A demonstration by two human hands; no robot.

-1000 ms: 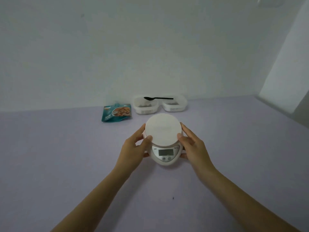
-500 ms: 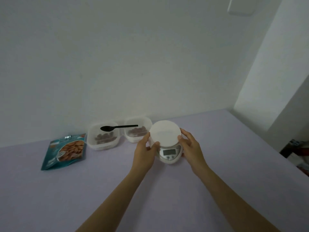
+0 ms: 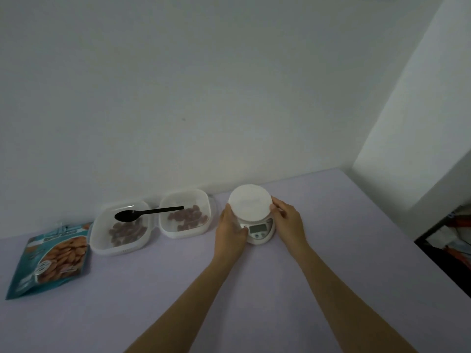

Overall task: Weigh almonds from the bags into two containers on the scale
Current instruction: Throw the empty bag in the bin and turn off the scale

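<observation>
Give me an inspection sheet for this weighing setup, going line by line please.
Surface: lilac table, bare in front.
Job's things: scale, platform empty; two containers holding almonds; black spoon bridging their rims; almond bag lying flat at far left.
Clutter: nothing seen.
Hands: left hand and right hand gripping the scale's sides.
Cables: nothing seen.
Surroundings: white wall behind; dark shelf at right, contents unclear.
</observation>
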